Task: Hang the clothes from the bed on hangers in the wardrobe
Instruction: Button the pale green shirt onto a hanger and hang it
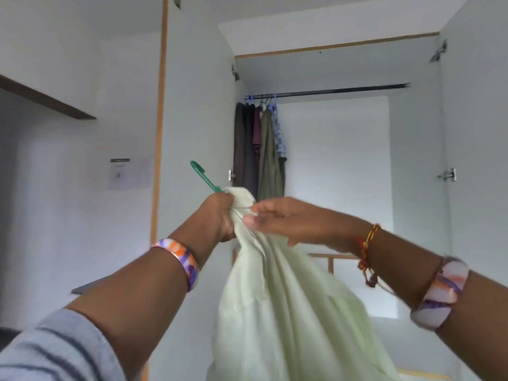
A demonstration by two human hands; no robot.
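Note:
A pale green garment (283, 306) hangs down in front of me, bunched at its top. My left hand (220, 218) grips that bunched top together with a green hanger (204, 177), whose hook sticks up to the left. My right hand (286, 220) pinches the cloth near the collar, just right of the left hand. Behind them the white wardrobe (357, 160) stands open. Its dark rail (343, 90) runs across the top, with several dark and patterned clothes (261, 144) hung at its left end.
The wardrobe's open doors (198, 105) flank the opening on both sides. A wooden frame (330, 257) shows low inside. A dark shelf (46, 99) juts from the left wall, with a paper notice (123, 173) below it. Most of the rail's right part is bare.

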